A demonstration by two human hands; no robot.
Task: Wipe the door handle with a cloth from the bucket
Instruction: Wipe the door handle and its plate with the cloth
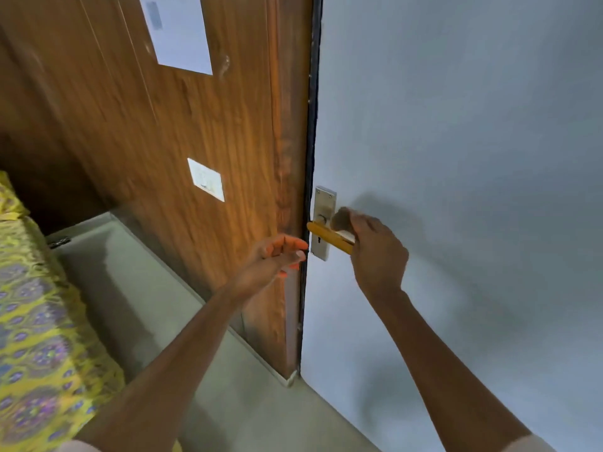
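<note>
A yellow lever door handle (326, 235) sticks out from a metal plate (323, 203) at the left edge of a pale blue-grey door (456, 158). My right hand (375, 252) is closed around the outer end of the handle and presses a small brownish cloth (341, 218) against its top. My left hand (277, 256) hovers just left of the plate by the door's dark edge, with its fingers apart and nothing in them. No bucket is in view.
A brown wooden panel (195, 125) with two white paper notices stands left of the door. Grey floor (146, 288) runs below it. A bed with a yellow patterned cover (32, 305) fills the lower left.
</note>
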